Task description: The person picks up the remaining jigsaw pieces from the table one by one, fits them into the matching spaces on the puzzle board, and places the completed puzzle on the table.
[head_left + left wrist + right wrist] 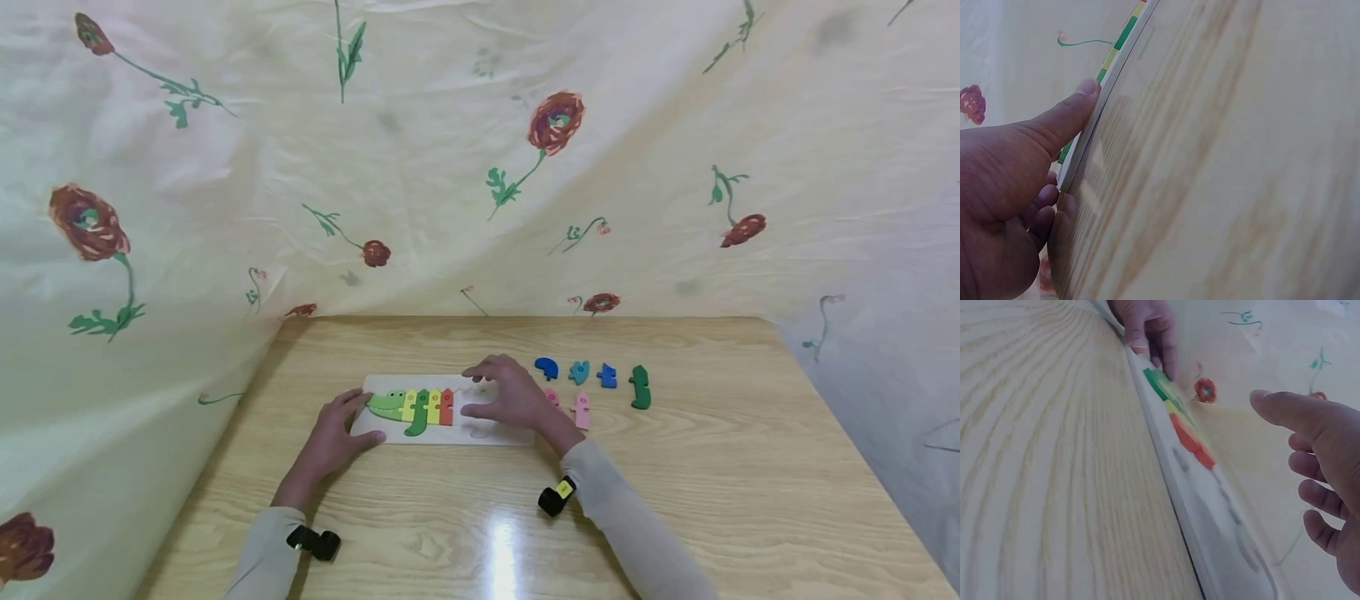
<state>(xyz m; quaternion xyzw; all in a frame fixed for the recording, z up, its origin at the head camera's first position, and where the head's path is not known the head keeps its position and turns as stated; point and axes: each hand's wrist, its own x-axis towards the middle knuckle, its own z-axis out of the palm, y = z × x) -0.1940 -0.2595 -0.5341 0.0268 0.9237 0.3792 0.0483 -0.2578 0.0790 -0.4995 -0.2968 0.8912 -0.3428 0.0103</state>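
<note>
The counter [420, 508] stretched nearest, in front of the puzzle board [450, 437]. At the board's left end the left hand [330, 435] held it, thumb on the near edge. The board lay flat: a crocodile head [386, 406] and four coloured segments [423, 407] filled its left part, while recesses showed in its right. Over that right part hung the right hand [513, 398], thumb and fingers wide apart, nothing between them. Right of the board lay two pink pieces [581, 411], one partly hidden; farther right, a dark green piece [640, 387]; and towards the back, three blue pieces [607, 376]. A flowered cloth [427, 158] hung behind the board. I judged the fitting roughly half done; the next move seemed to call for the right hand to pinch a loose piece matching the recess beside the last segment, the left steadying the board.
</note>
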